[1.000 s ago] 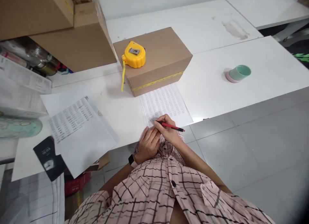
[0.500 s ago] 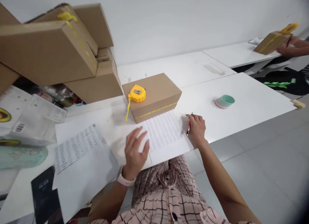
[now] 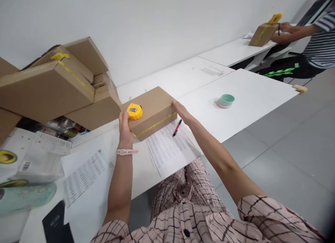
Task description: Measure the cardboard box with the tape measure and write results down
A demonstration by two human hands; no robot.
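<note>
A closed cardboard box [image 3: 154, 100] with a yellow measuring tape strip along its front side lies on the table, between my hands. My left hand [image 3: 125, 129] grips its left end, just beside a yellow tape measure [image 3: 134, 111] that rests on the lid. At the opposite end, my right hand [image 3: 181, 111] holds the right side, with its fingers partly hidden behind the corner. A red and black pen [image 3: 177, 128] lies on a printed sheet [image 3: 167, 152] in front of the box.
Stacked cardboard boxes [image 3: 49, 91] fill the left side. Other printed sheets [image 3: 86, 187] and a dark phone [image 3: 54, 218] lie at lower left. A green bowl [image 3: 226, 100] stands to the right. Farther off, a co-worker [image 3: 319, 40] handles another box [image 3: 263, 34].
My right hand has let go of the pen, leaving it on the sheet, and moved to the box's right end. My left hand has moved up from the sheet to the left end.
</note>
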